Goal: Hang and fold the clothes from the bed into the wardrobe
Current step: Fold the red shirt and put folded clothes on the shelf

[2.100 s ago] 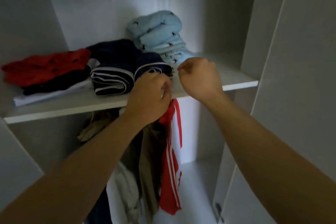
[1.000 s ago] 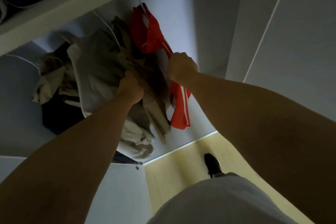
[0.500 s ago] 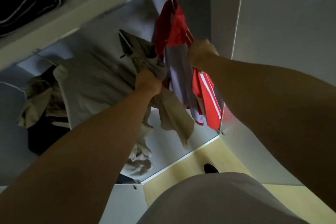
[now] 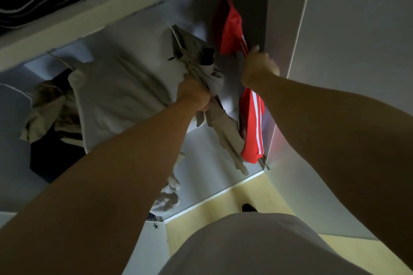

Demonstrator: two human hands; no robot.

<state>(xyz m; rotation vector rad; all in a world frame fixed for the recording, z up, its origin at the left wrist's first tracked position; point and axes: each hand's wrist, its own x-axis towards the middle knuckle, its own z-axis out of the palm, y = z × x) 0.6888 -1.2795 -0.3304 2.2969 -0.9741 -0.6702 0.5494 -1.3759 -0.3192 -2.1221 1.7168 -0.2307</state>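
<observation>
Centrally, the left hand (image 4: 194,96) clenched the beige garment (image 4: 192,56); at three o'clock, fingers of the right hand (image 4: 260,67) grasped the red striped garment (image 4: 231,27).

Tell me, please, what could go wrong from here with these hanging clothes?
1. The left hand grips the beige garment in a bunch; a tug might pull it off its hanger.
2. The right hand holds the red trousers; pulling could unhook them.
</observation>
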